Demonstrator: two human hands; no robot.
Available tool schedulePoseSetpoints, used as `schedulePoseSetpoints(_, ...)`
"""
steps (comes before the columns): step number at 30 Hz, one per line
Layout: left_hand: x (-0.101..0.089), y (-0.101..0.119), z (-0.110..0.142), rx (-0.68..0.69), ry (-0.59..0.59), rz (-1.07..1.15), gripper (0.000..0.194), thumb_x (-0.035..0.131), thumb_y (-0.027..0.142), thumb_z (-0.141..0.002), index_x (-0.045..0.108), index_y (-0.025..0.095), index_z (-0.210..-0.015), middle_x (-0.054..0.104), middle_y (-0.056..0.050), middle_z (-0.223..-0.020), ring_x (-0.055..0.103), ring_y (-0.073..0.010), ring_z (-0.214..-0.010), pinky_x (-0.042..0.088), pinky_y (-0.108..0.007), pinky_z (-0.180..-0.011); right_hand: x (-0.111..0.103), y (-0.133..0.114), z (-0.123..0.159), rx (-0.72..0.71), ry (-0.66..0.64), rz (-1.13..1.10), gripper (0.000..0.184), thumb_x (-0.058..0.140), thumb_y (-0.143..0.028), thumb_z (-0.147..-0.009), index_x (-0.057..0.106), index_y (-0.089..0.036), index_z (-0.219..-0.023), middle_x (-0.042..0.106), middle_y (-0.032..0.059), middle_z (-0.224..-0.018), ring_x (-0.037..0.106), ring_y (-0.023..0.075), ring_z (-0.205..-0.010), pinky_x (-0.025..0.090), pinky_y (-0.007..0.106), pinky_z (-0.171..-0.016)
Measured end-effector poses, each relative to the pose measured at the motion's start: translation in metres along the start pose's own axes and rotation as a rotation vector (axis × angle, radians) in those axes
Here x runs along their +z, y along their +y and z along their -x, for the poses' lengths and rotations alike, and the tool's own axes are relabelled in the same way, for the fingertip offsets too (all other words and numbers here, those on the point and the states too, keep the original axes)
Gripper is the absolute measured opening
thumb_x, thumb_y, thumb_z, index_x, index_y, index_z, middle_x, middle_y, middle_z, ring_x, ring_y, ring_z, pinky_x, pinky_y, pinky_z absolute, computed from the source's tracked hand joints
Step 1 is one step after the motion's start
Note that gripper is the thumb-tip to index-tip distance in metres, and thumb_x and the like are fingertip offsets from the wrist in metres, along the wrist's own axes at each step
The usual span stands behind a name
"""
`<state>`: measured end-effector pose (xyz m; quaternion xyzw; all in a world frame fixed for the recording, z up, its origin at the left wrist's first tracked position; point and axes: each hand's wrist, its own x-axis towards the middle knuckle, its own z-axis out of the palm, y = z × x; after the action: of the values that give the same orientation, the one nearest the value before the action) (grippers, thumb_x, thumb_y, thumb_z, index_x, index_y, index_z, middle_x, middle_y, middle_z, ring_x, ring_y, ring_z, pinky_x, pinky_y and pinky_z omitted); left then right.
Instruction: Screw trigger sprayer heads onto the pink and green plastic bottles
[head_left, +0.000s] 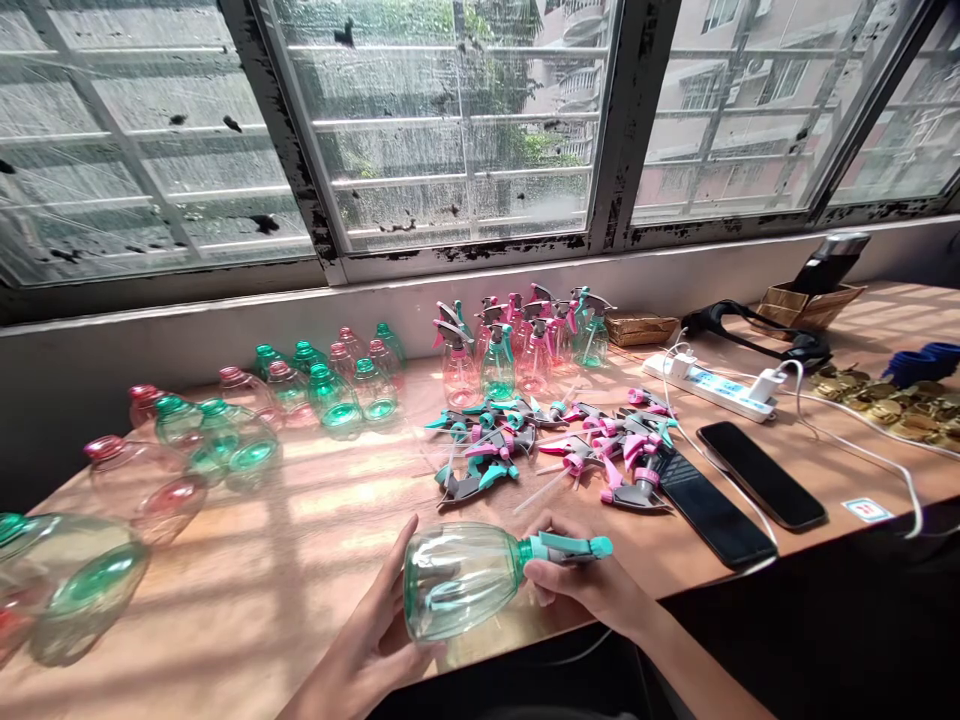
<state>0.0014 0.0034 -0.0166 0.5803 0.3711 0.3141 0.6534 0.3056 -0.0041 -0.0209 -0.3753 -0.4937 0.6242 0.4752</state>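
Observation:
A clear green spray bottle (469,580) lies sideways between my hands above the table's front edge, its base to the left. My left hand (379,625) cups the base, thumb below and fingers behind. At the neck, my right hand (574,575) grips the teal and grey spray head (562,547), which sits on the bottle's mouth. Whether it is fully tightened I cannot tell. Just beyond lies a pile of loose spray heads (491,440) in pink, teal and grey, some with thin tubes. Headless green and pink bottles (334,395) stand to the left.
Assembled spray bottles (499,365) stand by the windowsill. Two phones (761,475), a power strip (709,385) with white cables and a black strap-like item (757,330) lie right. Farther right are gold-coloured pieces (877,405) and a cardboard box (810,305).

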Motion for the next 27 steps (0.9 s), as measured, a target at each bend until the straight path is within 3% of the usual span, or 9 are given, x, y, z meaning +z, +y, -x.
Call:
schedulePoseSetpoints(3, -0.001, -0.001, 0.000, 0.001, 0.012, -0.032, 0.103, 0.078, 0.044, -0.096, 0.006, 0.045, -0.171, 0.042, -0.005, -0.174, 0.047, -0.0328, -0.154, 0.038, -0.040, -0.127, 0.001, -0.001, 0.000, -0.002, 0.004, -0.003, 0.051, 0.089, -0.062, -0.078, 0.058, -0.022, -0.086, 0.067, -0.0032, -0.061, 0.057, 0.0161, -0.057, 0.045, 0.032, -0.062)
schedulePoseSetpoints(6, -0.003, -0.004, 0.000, -0.006, 0.016, -0.037, 0.107, 0.079, 0.045, -0.095, 0.003, 0.045, -0.171, 0.041, -0.005, -0.174, 0.053, -0.0328, -0.149, 0.040, -0.041, -0.126, 0.001, 0.000, 0.000, -0.012, 0.008, -0.010, 0.050, 0.089, -0.060, -0.078, 0.058, -0.023, -0.086, 0.066, -0.0040, -0.060, 0.057, 0.0159, -0.057, 0.046, 0.032, -0.062)
schedulePoseSetpoints(10, -0.004, -0.008, 0.000, 0.005, 0.041, -0.048, 0.113, 0.082, 0.046, -0.092, 0.000, 0.045, -0.170, 0.037, -0.005, -0.176, 0.046, -0.0346, -0.155, 0.043, -0.040, -0.124, -0.002, 0.003, -0.001, -0.039, -0.024, -0.032, 0.048, 0.087, -0.060, -0.082, 0.058, -0.022, -0.086, 0.070, -0.0031, -0.065, 0.059, 0.0147, -0.057, 0.047, 0.030, -0.060)
schedulePoseSetpoints(14, -0.003, -0.005, 0.000, 0.013, 0.012, -0.073, 0.098, 0.077, 0.047, -0.096, 0.014, 0.039, -0.172, 0.039, -0.007, -0.176, 0.040, -0.0370, -0.159, 0.039, -0.043, -0.127, -0.006, 0.008, -0.001, -0.058, -0.074, -0.027, 0.044, 0.083, -0.058, -0.087, 0.057, -0.022, -0.086, 0.076, -0.0003, -0.071, 0.062, 0.0144, -0.056, 0.047, 0.029, -0.058)
schedulePoseSetpoints(18, -0.002, -0.001, -0.001, 0.094, 0.004, -0.086, 0.091, 0.067, 0.057, -0.100, 0.013, 0.039, -0.172, 0.044, -0.009, -0.173, 0.040, -0.0371, -0.159, 0.033, -0.047, -0.130, -0.007, 0.012, -0.001, -0.049, -0.069, -0.037, 0.041, 0.087, -0.052, -0.085, 0.059, -0.022, -0.090, 0.079, -0.0001, -0.076, 0.062, 0.0137, -0.058, 0.048, 0.028, -0.058)
schedulePoseSetpoints(20, -0.003, -0.002, -0.001, 0.072, -0.007, -0.060, 0.095, 0.069, 0.057, -0.099, 0.009, 0.043, -0.171, 0.046, -0.007, -0.172, 0.043, -0.0360, -0.157, 0.032, -0.048, -0.131, -0.006, 0.012, -0.002, -0.045, -0.061, -0.057, 0.042, 0.088, -0.052, -0.084, 0.059, -0.022, -0.089, 0.079, -0.0001, -0.076, 0.061, 0.0132, -0.058, 0.048, 0.028, -0.058)
schedulePoseSetpoints(24, -0.006, -0.006, 0.000, 0.011, -0.030, -0.004, 0.110, 0.082, 0.050, -0.091, 0.007, 0.045, -0.171, 0.031, -0.003, -0.180, 0.030, -0.0375, -0.163, 0.032, -0.048, -0.131, -0.002, 0.005, -0.002, -0.020, -0.051, -0.087, 0.047, 0.092, -0.054, -0.079, 0.059, -0.022, -0.088, 0.077, 0.0001, -0.073, 0.059, 0.0129, -0.056, 0.047, 0.028, -0.057)
schedulePoseSetpoints(27, -0.007, -0.006, 0.002, 0.035, -0.038, -0.021, 0.103, 0.081, 0.052, -0.091, 0.016, 0.042, -0.171, 0.021, -0.002, -0.183, 0.021, -0.0372, -0.166, 0.025, -0.049, -0.133, -0.001, 0.002, -0.002, -0.009, -0.046, -0.091, 0.046, 0.093, -0.053, -0.078, 0.061, -0.021, -0.088, 0.072, -0.0027, -0.066, 0.059, 0.0131, -0.055, 0.047, 0.027, -0.057)
